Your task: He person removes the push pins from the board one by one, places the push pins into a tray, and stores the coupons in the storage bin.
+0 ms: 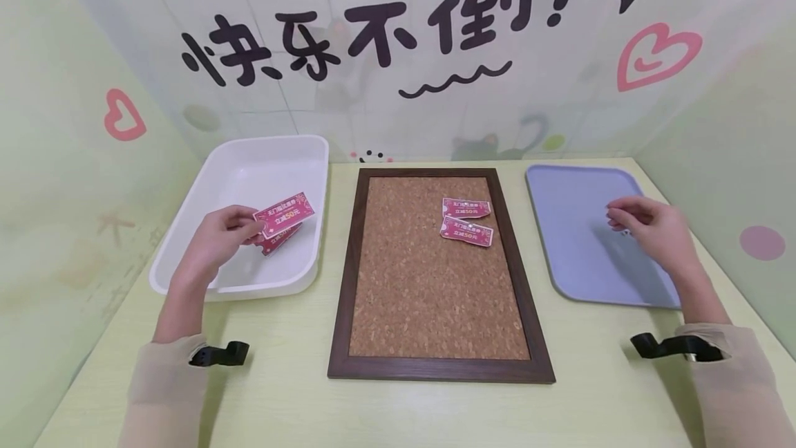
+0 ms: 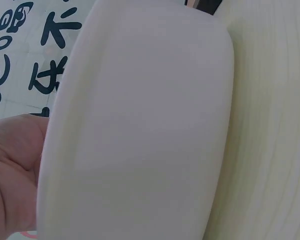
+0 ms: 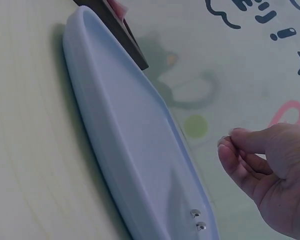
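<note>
My left hand (image 1: 218, 237) pinches a red printed coupon (image 1: 286, 215) by its left end above the white basin. Under it shows a second red coupon (image 1: 281, 240); whether it is also held I cannot tell. The left wrist view has part of the left hand (image 2: 15, 172) behind the basin wall (image 2: 145, 110). Over the blue tray (image 1: 575, 227), my right hand (image 1: 656, 230) has thumb and fingertips together, with no object clearly visible between them. Two small silvery pins (image 3: 195, 213) lie in the tray. Two coupons (image 1: 466, 209) sit at the cork board's upper right, one below the other.
The wood-framed cork board (image 1: 435, 282) lies between the white basin (image 1: 267, 289) and the blue tray. A printed backdrop (image 1: 373, 109) rises behind them. Black wrist mounts (image 1: 220, 355) stick out at both sleeves.
</note>
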{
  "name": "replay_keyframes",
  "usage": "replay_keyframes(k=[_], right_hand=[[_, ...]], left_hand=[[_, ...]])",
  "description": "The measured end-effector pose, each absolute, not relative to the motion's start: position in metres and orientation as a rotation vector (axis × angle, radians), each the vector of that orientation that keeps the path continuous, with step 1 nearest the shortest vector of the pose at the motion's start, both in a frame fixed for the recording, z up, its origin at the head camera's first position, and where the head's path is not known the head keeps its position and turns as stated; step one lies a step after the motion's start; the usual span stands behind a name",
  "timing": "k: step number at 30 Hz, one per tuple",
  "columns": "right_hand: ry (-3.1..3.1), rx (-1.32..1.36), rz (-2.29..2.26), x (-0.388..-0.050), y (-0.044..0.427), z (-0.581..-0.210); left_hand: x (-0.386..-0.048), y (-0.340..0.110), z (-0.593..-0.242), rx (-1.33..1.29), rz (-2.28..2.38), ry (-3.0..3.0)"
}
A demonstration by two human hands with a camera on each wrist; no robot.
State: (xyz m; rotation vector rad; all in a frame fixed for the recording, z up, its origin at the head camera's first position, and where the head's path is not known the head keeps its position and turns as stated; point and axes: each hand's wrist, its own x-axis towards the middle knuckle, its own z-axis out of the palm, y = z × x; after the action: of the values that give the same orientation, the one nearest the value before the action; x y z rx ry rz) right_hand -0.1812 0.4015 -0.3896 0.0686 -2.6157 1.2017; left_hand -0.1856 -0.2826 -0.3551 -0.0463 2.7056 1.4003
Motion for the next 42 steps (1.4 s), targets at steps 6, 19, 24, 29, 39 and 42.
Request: replay_keyframes(k=[6, 19, 24, 29, 39, 42], right_hand=[[-2.638, 0.015, 1.237, -0.178, 0.413, -0.390], [-2.823, -0.087, 1.064, -0.173, 0.440, -0.396], [-2.882, -0.123, 0.953, -0.169, 0.443, -0.393], [-2.907, -0.093, 0.934, -0.167, 0.446, -0.394], [-2.971, -0.074, 0.936, -0.167, 0.449, -0.397], [-2.978, -0.065, 0.930, -0.168, 0.450, -0.400]], left_hand=[[-0.184, -0.292, -0.359, -0.085, 1.390, 2.704], [-0.189, -0.301, -0.372, -0.137, 1.358, 2.659], [-0.191, -0.303, -0.376, -0.151, 1.336, 2.659], [-0.192, -0.304, -0.378, -0.167, 1.317, 2.651], [-0.192, -0.304, -0.380, -0.226, 1.290, 2.598], [-0.192, -0.305, -0.381, -0.238, 1.274, 2.582]])
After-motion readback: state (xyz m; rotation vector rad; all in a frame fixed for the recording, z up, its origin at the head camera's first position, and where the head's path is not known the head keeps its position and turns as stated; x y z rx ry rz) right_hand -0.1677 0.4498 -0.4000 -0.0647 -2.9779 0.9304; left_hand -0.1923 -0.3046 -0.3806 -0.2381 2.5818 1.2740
